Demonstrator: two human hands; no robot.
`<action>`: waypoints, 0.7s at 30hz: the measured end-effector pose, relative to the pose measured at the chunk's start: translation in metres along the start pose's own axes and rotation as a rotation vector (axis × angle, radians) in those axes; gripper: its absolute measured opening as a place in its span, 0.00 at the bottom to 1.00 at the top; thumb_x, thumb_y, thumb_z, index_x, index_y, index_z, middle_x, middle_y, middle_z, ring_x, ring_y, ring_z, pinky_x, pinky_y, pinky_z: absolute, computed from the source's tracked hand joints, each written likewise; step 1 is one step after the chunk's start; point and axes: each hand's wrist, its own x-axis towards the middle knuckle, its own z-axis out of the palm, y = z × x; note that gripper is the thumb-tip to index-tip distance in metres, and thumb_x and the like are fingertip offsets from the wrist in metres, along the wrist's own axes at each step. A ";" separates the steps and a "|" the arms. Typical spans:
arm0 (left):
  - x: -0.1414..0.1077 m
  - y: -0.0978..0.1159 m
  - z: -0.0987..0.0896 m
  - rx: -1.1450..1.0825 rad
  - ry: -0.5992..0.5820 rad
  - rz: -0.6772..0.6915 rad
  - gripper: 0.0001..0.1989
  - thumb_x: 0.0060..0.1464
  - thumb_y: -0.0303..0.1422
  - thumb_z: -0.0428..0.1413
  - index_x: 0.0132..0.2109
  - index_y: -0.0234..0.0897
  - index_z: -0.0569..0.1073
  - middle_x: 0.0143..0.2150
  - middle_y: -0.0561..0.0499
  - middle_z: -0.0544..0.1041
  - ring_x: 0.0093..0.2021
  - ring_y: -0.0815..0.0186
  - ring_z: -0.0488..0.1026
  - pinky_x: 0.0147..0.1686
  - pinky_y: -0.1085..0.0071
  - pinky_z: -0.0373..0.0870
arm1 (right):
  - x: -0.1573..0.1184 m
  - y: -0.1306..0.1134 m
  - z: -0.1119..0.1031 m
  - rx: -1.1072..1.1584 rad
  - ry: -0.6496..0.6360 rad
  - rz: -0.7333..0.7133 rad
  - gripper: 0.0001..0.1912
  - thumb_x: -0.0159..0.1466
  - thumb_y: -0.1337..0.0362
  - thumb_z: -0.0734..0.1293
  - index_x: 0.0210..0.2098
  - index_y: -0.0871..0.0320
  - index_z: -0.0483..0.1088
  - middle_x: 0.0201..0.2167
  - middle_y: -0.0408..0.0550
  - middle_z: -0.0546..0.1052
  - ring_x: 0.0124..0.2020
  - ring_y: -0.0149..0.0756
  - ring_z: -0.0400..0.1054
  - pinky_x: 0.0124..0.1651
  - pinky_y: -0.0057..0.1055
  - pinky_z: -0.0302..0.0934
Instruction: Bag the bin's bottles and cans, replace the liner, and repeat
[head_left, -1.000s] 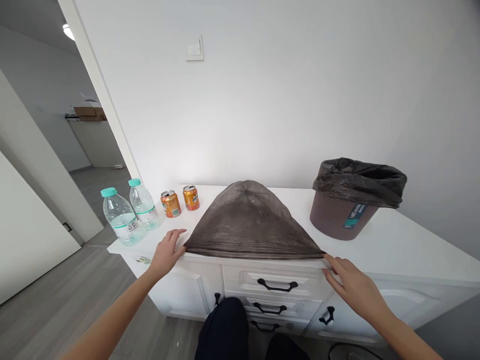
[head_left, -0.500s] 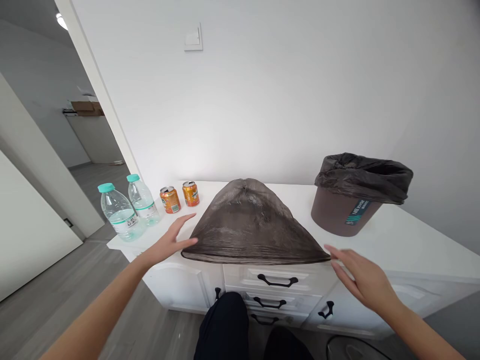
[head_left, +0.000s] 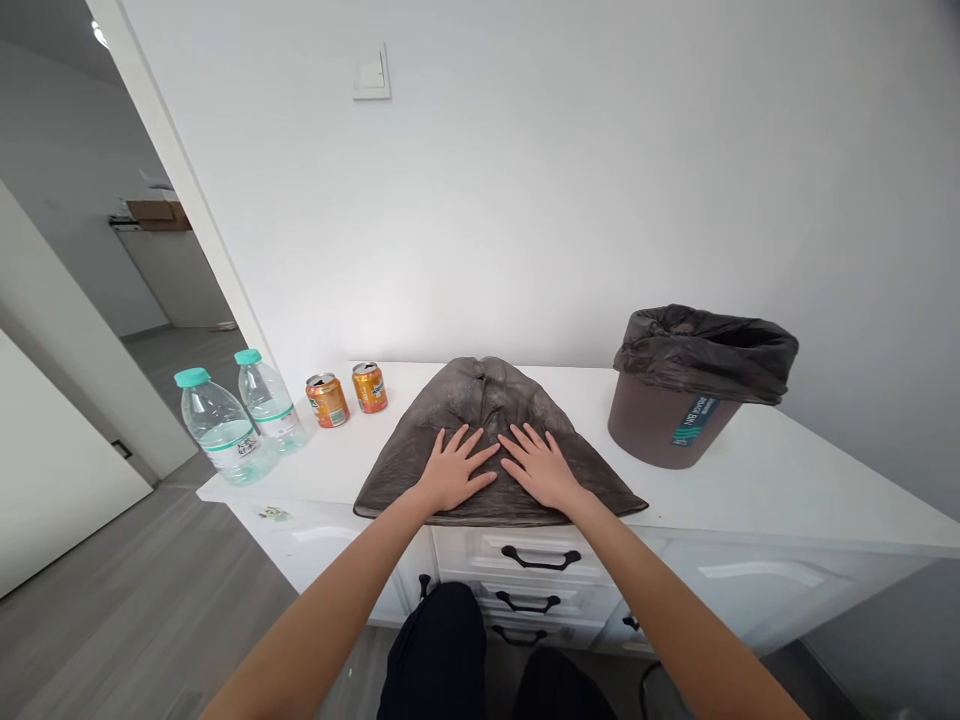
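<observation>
A dark, see-through garbage bag (head_left: 480,395) lies spread on the white cabinet top, narrow toward the wall and wide along the front edge. My left hand (head_left: 452,472) rests flat on its middle with the fingers spread. Beside it my right hand (head_left: 545,468) also lies flat on the bag, fingers apart and pointing toward the wall. The two hands are close together but not gripping anything. Under the palms, part of the bag is hidden.
At the left stand two plastic bottles with teal caps, a front bottle (head_left: 225,430) and a rear bottle (head_left: 271,405). Two orange cans, one left (head_left: 328,402) and one right (head_left: 369,388), are beside them. A brown bin (head_left: 652,425) lined with a dark bag stands at the right.
Both hands have moved inward from the bag's two front corners onto its middle. The bag now looks pressed down under them. The view has shifted slightly to the right.
</observation>
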 end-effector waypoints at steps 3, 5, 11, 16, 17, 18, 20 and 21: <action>0.000 -0.002 0.005 -0.013 -0.038 -0.023 0.32 0.62 0.57 0.37 0.69 0.56 0.54 0.73 0.52 0.49 0.73 0.49 0.40 0.66 0.40 0.31 | 0.000 -0.001 0.000 0.026 -0.063 0.018 0.38 0.67 0.40 0.38 0.71 0.48 0.44 0.73 0.42 0.40 0.73 0.44 0.29 0.71 0.53 0.27; -0.001 -0.005 0.008 -0.041 -0.055 -0.046 0.32 0.62 0.58 0.37 0.69 0.57 0.54 0.73 0.51 0.49 0.72 0.48 0.41 0.66 0.39 0.32 | 0.000 -0.002 0.000 0.055 -0.108 0.031 0.38 0.67 0.39 0.39 0.71 0.48 0.43 0.73 0.43 0.41 0.73 0.44 0.30 0.71 0.53 0.28; -0.006 -0.030 0.024 -0.110 -0.045 -0.088 0.34 0.60 0.60 0.40 0.69 0.59 0.51 0.73 0.52 0.49 0.72 0.50 0.43 0.66 0.43 0.36 | -0.007 0.000 -0.013 0.070 -0.124 0.039 0.37 0.68 0.41 0.42 0.71 0.49 0.45 0.72 0.43 0.42 0.73 0.42 0.33 0.71 0.47 0.31; -0.027 -0.073 0.027 -0.059 0.003 -0.161 0.33 0.60 0.59 0.40 0.69 0.58 0.52 0.73 0.55 0.48 0.72 0.54 0.44 0.67 0.51 0.39 | -0.020 0.017 -0.025 0.022 -0.110 0.113 0.34 0.69 0.44 0.44 0.70 0.48 0.47 0.72 0.41 0.45 0.73 0.41 0.35 0.72 0.44 0.33; -0.033 -0.082 0.025 -0.046 0.001 -0.186 0.33 0.60 0.59 0.39 0.69 0.58 0.52 0.73 0.55 0.48 0.72 0.54 0.44 0.67 0.53 0.40 | -0.023 0.022 -0.025 0.013 -0.108 0.134 0.33 0.69 0.44 0.44 0.70 0.48 0.47 0.72 0.40 0.45 0.72 0.41 0.35 0.72 0.44 0.34; -0.039 -0.090 0.023 -0.034 -0.003 -0.209 0.33 0.61 0.59 0.39 0.69 0.57 0.52 0.73 0.56 0.48 0.72 0.54 0.45 0.67 0.54 0.40 | -0.025 0.028 -0.026 0.006 -0.105 0.154 0.33 0.69 0.45 0.45 0.70 0.47 0.47 0.72 0.39 0.45 0.72 0.41 0.35 0.72 0.44 0.35; -0.051 -0.104 0.018 -0.009 -0.001 -0.248 0.34 0.61 0.59 0.39 0.69 0.56 0.52 0.73 0.57 0.49 0.72 0.55 0.46 0.67 0.57 0.42 | -0.030 0.041 -0.024 -0.012 -0.090 0.193 0.32 0.69 0.46 0.45 0.70 0.48 0.47 0.72 0.40 0.45 0.72 0.40 0.36 0.72 0.44 0.36; -0.057 -0.110 0.016 0.006 0.012 -0.262 0.34 0.61 0.59 0.39 0.69 0.56 0.53 0.73 0.57 0.50 0.71 0.56 0.47 0.67 0.58 0.43 | -0.032 0.047 -0.023 -0.023 -0.079 0.210 0.32 0.70 0.46 0.45 0.70 0.49 0.47 0.72 0.41 0.46 0.72 0.40 0.37 0.72 0.43 0.36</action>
